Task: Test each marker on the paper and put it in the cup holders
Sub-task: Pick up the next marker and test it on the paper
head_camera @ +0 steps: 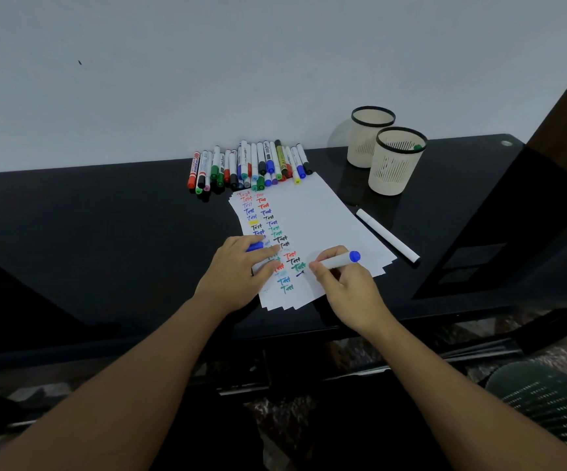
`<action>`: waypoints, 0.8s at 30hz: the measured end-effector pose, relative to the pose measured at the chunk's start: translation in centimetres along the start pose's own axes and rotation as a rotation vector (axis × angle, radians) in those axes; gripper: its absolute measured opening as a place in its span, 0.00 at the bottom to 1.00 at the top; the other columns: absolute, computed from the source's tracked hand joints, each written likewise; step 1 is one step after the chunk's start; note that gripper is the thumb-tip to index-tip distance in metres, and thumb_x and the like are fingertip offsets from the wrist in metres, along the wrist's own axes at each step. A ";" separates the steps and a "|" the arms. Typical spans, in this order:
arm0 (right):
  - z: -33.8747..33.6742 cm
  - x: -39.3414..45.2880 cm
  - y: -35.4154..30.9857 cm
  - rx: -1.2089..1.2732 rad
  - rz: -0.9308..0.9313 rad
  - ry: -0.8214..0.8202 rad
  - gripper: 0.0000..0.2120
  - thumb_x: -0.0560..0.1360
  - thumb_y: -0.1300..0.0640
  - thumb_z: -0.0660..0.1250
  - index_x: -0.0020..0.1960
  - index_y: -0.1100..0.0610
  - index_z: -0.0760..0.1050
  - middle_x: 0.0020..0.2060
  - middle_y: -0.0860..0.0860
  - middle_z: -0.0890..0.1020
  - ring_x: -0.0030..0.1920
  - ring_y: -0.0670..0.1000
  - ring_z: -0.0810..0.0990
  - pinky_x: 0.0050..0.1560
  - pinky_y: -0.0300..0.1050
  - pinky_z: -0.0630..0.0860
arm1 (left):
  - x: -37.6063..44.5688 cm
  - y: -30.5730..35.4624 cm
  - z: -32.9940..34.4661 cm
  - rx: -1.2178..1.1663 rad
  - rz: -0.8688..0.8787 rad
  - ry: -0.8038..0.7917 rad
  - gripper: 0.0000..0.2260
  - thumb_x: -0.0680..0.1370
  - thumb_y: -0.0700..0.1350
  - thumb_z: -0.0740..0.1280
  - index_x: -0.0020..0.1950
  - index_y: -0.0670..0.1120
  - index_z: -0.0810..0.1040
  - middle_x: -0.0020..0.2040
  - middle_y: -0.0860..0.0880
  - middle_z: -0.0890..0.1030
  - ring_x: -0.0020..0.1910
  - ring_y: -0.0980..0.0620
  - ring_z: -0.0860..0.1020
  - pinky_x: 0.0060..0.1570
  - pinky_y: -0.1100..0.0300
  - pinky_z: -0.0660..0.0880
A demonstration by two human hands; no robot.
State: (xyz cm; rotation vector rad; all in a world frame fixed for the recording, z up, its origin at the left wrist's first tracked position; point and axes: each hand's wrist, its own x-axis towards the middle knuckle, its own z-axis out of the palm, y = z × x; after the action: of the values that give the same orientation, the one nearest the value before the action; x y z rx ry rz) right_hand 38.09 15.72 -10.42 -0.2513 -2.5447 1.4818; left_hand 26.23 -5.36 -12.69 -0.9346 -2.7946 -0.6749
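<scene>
Head view: nearest, the right hand (343, 287) pinches a white marker with a blue end (338, 260), fingers curled round its barrel, tip down on the paper (326, 215) beside a short dark blue stroke. Just left of that grip, the left hand (238, 270) lies on the sheet's left edge, fingers stretched over the writing, with a blue cap (255, 246) tucked under them; whether they pinch it or only cover it cannot be told. The sheets form a fanned stack, whose near corner lies close to the front edge of the black table (105, 249). Columns of coloured "Test" words run up the left half of the sheet, away from the grip; the right half is blank.

Right of and beyond the grip, a white marker (387, 234) lies slantwise on the table, just off the paper's right edge. Farther right-beyond stand two beige cup holders, the nearer one (396, 161) holding a green-capped marker, the farther one (370, 137) touching it behind. Straight beyond the grip, a row of markers (251, 166) lies at the paper's far edge, against the wall (207, 62). A dark panel (499, 215) rises right of the holders.
</scene>
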 end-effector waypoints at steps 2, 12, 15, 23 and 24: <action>-0.1 0.0 -0.1 -0.009 -0.004 -0.012 0.05 0.84 0.46 0.64 0.50 0.45 0.74 0.41 0.42 0.81 0.43 0.43 0.79 0.46 0.45 0.77 | -0.1 0.0 0.0 -0.010 -0.003 0.005 0.17 0.82 0.58 0.63 0.71 0.58 0.77 0.73 0.54 0.72 0.71 0.51 0.65 0.71 0.51 0.64; -0.3 -0.1 -0.1 0.065 0.016 0.000 0.05 0.84 0.47 0.64 0.50 0.45 0.75 0.42 0.41 0.81 0.45 0.44 0.81 0.47 0.42 0.75 | -0.1 0.0 0.0 -0.014 0.002 0.010 0.17 0.82 0.58 0.63 0.70 0.58 0.77 0.72 0.54 0.73 0.70 0.51 0.65 0.71 0.51 0.63; -0.2 -0.2 -0.1 0.021 0.004 -0.009 0.05 0.84 0.46 0.64 0.50 0.45 0.74 0.42 0.42 0.82 0.45 0.44 0.80 0.48 0.44 0.77 | -0.1 -0.1 0.0 -0.018 0.001 0.008 0.18 0.82 0.59 0.62 0.70 0.58 0.77 0.72 0.54 0.73 0.70 0.51 0.65 0.71 0.49 0.65; -0.2 -0.2 -0.2 -0.002 -0.009 -0.011 0.04 0.84 0.47 0.64 0.51 0.45 0.73 0.41 0.42 0.82 0.45 0.44 0.81 0.48 0.45 0.79 | 0.0 -0.1 0.0 -0.011 -0.006 -0.006 0.20 0.81 0.61 0.59 0.70 0.58 0.77 0.72 0.54 0.72 0.71 0.51 0.65 0.71 0.51 0.64; -0.3 -0.2 -0.2 -0.002 -0.007 -0.014 0.04 0.84 0.47 0.64 0.51 0.45 0.73 0.41 0.42 0.81 0.44 0.43 0.81 0.47 0.43 0.78 | 0.0 -0.1 0.0 -0.009 -0.003 -0.004 0.19 0.82 0.60 0.61 0.70 0.58 0.77 0.72 0.54 0.72 0.71 0.51 0.65 0.71 0.51 0.64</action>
State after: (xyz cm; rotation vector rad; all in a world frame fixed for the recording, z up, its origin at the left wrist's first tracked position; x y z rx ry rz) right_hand 38.37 15.83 -10.15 -0.2337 -2.5557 1.4834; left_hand 26.17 -5.47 -12.77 -0.9346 -2.7994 -0.6873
